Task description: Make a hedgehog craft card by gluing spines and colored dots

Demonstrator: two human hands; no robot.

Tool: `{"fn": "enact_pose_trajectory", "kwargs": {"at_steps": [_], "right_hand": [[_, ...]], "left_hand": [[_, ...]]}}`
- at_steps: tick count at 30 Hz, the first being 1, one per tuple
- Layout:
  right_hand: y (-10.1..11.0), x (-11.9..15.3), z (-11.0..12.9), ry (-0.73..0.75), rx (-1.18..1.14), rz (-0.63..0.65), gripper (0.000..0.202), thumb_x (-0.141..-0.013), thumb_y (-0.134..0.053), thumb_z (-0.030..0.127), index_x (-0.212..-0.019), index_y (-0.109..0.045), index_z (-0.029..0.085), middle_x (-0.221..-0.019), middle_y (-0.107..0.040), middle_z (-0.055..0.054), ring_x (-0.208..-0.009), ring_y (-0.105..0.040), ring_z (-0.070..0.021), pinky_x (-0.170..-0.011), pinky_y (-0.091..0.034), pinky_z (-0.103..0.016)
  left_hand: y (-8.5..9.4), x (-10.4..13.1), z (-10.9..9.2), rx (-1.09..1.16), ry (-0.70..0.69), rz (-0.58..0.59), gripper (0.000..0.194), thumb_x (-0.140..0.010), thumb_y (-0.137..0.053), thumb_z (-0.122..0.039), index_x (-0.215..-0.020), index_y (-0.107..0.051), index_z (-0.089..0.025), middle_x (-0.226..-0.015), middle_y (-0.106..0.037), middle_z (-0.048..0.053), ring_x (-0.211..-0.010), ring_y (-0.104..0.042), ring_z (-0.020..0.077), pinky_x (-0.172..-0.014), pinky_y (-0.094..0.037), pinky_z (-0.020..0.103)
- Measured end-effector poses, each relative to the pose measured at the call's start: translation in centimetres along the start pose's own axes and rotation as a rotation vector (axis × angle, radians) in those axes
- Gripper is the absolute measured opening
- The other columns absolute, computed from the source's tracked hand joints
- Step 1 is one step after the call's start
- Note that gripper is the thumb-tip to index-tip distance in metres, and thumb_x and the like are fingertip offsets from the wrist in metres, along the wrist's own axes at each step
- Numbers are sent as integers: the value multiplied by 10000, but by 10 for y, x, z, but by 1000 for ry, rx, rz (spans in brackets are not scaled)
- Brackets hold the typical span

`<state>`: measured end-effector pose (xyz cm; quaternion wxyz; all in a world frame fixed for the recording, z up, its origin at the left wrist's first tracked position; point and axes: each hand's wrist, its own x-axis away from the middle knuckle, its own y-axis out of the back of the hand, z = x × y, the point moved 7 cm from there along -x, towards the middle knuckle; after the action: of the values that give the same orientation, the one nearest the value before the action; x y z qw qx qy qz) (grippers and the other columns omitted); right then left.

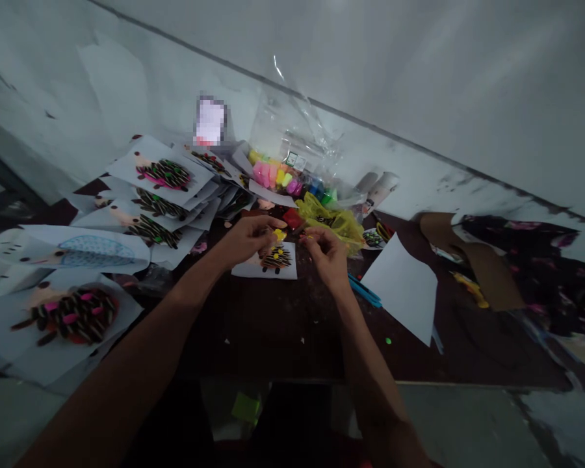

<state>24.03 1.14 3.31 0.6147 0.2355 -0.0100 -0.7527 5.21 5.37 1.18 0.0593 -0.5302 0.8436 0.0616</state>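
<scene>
Grey wall [468, 84] behind, dark table [273, 331] pushed up near it. At left we have a pile of hedgehog pictures [163, 175], sheets overlapping, probably stacked to save space. Clear plastic bag [297, 140] stands at the back, likely within easy reach; inside, bright lumps [262, 173] in pink, yellow, green and blue. White sheet [404, 286] lies at right. Yellow bag [344, 227] is crumpled just beyond the right hand; contents unclear to us. Right hand [327, 253]: fingers bunched, we can't tell if anything's gripped. Left hand [253, 237]: fingertips closed on a yellow piece [279, 234], held over the small hedgehog card [244, 268], which lies flat between the hands, seemingly so both can reach it. Yellow dots [275, 256] on its spines.
</scene>
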Motion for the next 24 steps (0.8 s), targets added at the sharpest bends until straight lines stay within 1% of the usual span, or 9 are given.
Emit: {"fn": "enact_pose_trajectory", "kwargs": {"at_steps": [2, 4, 6, 8, 12, 14, 18, 22, 24], "right_hand": [[-3, 2, 2, 14, -14, 58, 185, -776, -560, 366, -839, -642, 213, -809, -703, -37, -712, -601, -173, -655, -460, -293], [-6, 4, 4, 18, 25, 101, 172, -784, -525, 345, -721, -616, 214, -746, -684, -33, -667, -569, -159, -629, -443, -284], [-7, 5, 3, -4, 74, 126, 207, -795, -525, 352, -661, -599, 213, -651, -642, -18, -621, -533, -148, -604, -427, -276], [-9, 6, 0, -52, 73, 163, 225, -810, -563, 400, -715, -632, 207, -637, -644, -9, -591, -516, -138, -586, -420, -271], [-16, 5, -9, -132, -49, 248, 326, -783, -681, 524, -799, -668, 199, -692, -694, -14, -554, -519, -123, -558, -422, -265], [-14, 3, -9, -122, -89, 225, 345, -763, -729, 538, -736, -657, 201, -660, -678, -8, -550, -525, -124, -553, -424, -264], [-6, 0, -10, -62, -57, 153, 385, -787, -725, 530, -611, -629, 202, -572, -604, 16, -546, -508, -121, -568, -425, -267], [-10, 0, -19, -101, -56, 190, 289, -780, -722, 482, -722, -727, 199, -754, -719, -18, -738, -643, -171, -702, -501, -291], [-12, 1, -24, -126, -68, 193, 249, -757, -743, 452, -790, -754, 205, -836, -752, -30, -802, -670, -189, -747, -519, -308]], "left_hand": [[-2, 0, 2, 40, 57, -19, 276, -741, -653, -253, -986, -726, -149, -604, -623, -21, -496, -530, 105, -484, -417, 213], [1, 0, 4, 110, 108, -67, 208, -684, -628, -227, -850, -732, -155, -667, -675, 7, -487, -522, 103, -464, -410, 221], [7, 0, 4, 205, 127, -133, 126, -631, -600, -208, -703, -691, -159, -659, -672, 16, -468, -509, 102, -442, -397, 226], [15, 0, 4, 295, 127, -180, 71, -617, -592, -221, -618, -632, -163, -593, -620, 15, -446, -499, 106, -412, -365, 227], [24, 0, 7, 369, 168, -223, 173, -704, -637, -312, -620, -592, -168, -520, -513, -17, -390, -427, 81, -363, -255, 211], [26, 1, 8, 355, 183, -253, 195, -721, -674, -330, -644, -595, -169, -509, -489, -34, -376, -386, 64, -360, -221, 202], [20, 3, 6, 309, 185, -232, 209, -733, -701, -339, -666, -604, -166, -527, -505, -34, -383, -412, 63, -361, -218, 196], [16, 4, 6, 263, 177, -219, 236, -737, -724, -367, -674, -615, -168, -538, -517, -32, -387, -401, 57, -361, -223, 194], [16, 4, 6, 245, 169, -227, 257, -736, -734, -390, -679, -614, -170, -553, -528, -30, -392, -399, 55, -364, -236, 196]]}}
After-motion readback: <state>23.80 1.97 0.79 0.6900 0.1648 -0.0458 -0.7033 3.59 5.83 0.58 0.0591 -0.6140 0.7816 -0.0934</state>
